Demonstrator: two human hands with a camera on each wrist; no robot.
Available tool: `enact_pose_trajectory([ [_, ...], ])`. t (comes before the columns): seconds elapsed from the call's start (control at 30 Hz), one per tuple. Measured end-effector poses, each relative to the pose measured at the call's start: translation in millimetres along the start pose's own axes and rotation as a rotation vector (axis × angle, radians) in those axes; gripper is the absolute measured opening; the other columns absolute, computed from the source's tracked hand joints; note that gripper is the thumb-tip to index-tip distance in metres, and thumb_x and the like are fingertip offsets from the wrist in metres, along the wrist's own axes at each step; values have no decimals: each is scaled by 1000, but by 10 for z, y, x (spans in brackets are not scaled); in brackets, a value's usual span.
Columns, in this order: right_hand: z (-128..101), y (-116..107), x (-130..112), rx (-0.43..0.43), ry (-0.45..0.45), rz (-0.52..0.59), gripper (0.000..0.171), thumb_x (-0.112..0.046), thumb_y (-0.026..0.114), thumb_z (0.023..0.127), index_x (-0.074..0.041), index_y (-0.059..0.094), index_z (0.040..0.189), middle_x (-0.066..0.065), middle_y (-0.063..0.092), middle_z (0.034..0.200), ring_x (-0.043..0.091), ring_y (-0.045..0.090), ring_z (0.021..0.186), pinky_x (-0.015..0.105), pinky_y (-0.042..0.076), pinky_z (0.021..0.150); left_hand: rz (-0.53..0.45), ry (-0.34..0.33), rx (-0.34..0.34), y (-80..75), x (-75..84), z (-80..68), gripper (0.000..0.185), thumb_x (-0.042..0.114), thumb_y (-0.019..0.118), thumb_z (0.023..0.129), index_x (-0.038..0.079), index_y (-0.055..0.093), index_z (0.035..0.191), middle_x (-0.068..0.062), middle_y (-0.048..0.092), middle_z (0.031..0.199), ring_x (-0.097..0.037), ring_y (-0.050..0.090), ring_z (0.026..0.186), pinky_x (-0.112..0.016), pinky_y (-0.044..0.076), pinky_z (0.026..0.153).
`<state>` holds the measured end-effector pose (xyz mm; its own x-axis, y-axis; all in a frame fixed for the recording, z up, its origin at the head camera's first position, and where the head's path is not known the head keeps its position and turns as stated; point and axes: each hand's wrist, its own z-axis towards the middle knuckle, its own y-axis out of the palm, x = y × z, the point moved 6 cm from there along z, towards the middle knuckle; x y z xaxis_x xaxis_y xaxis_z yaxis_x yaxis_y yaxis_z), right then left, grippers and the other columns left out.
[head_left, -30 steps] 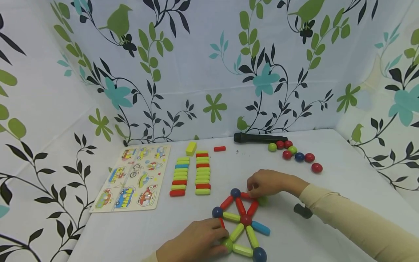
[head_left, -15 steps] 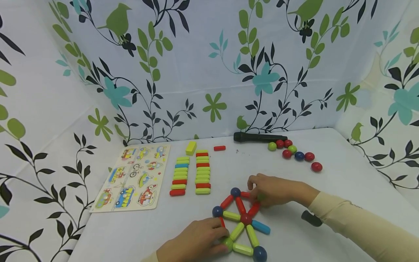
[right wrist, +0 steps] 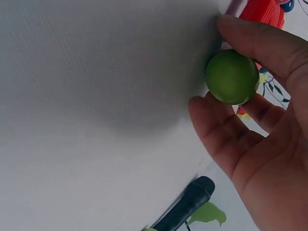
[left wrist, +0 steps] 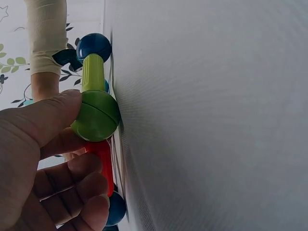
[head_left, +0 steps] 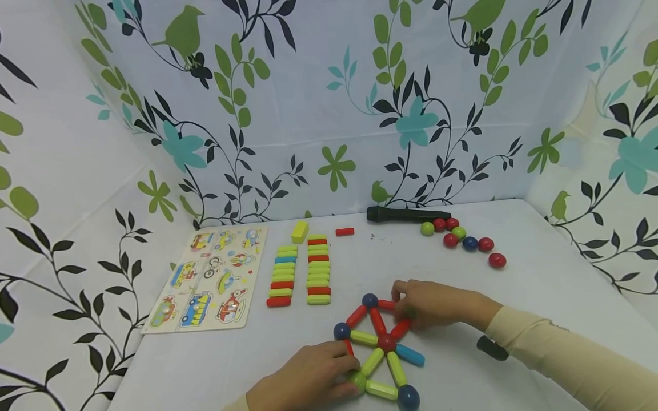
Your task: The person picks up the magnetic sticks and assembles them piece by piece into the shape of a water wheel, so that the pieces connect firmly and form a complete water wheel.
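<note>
Looking down from the head view, the right hand (head_left: 437,305) is curled over the far right corner of a flat wheel of coloured plastic rods and balls (head_left: 380,348) lying on the white table (head_left: 540,297), while the left hand (head_left: 303,382) clamps the wheel's near left corner. Two rows of spare coloured rods (head_left: 300,271), a string of loose balls (head_left: 465,240), a black cylinder (head_left: 406,215) and a picture puzzle board (head_left: 211,279) lie farther off.

The left wrist view shows thumb and fingers (left wrist: 53,118) pinching a glossy green ball (left wrist: 97,115), with a lime rod and a red rod running from it.

The right wrist view shows the right hand's fingers (right wrist: 226,130) closed around a smooth green ball (right wrist: 232,76) against the table, just beside red rods (right wrist: 262,12).

The pieces look light, hard and slick, and the joints probably part easily, so a hold on the balls at the corners seems safest
</note>
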<state>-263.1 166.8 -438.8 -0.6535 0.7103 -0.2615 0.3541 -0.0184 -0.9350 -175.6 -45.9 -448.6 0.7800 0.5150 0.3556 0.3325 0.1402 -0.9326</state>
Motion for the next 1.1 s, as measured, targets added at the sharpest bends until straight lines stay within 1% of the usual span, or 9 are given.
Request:
enact_pose_trajectory([
  [0.07,3,18,2,1,-10,-10,29,-22,86,83,-37,76,105,-9,57,115,6,55,100,25,55,86,-2,5,5,2,-3,1,33,44,72,94,29,70,123,18,60,102,6,53,88,-11,48,80],
  [0.2,-4,27,22,20,-34,5,28,-22,84,84,-36,76,107,-8,58,117,7,57,102,28,55,90,4,13,10,0,-2,1,33,44,72,94,29,69,123,18,61,102,5,53,88,-11,48,80],
  [0.5,-49,20,34,47,-57,42,30,-22,81,87,-35,75,113,-4,57,129,13,61,110,33,55,94,17,11,4,-4,8,2,34,45,72,94,29,69,123,18,61,102,5,53,87,-11,47,79],
  [0.9,-93,9,66,62,-32,121,37,-20,80,89,-36,72,121,-4,57,133,15,61,116,35,55,95,4,-6,-19,4,5,19,35,45,72,93,29,69,124,19,61,102,5,53,87,-12,48,79],
  [1.03,-129,-21,101,76,-6,129,44,-21,80,88,-36,68,127,-5,57,135,17,60,120,37,55,96,-5,-14,-28,8,3,27,35,45,73,92,30,69,124,19,61,102,5,52,87,-12,48,79],
  [1.1,-164,-63,142,95,15,132,46,-22,79,88,-35,66,130,-6,57,136,17,59,121,37,56,95,-6,-11,-25,2,5,25,35,45,73,92,30,69,124,19,61,103,6,52,87,-12,48,79],
])
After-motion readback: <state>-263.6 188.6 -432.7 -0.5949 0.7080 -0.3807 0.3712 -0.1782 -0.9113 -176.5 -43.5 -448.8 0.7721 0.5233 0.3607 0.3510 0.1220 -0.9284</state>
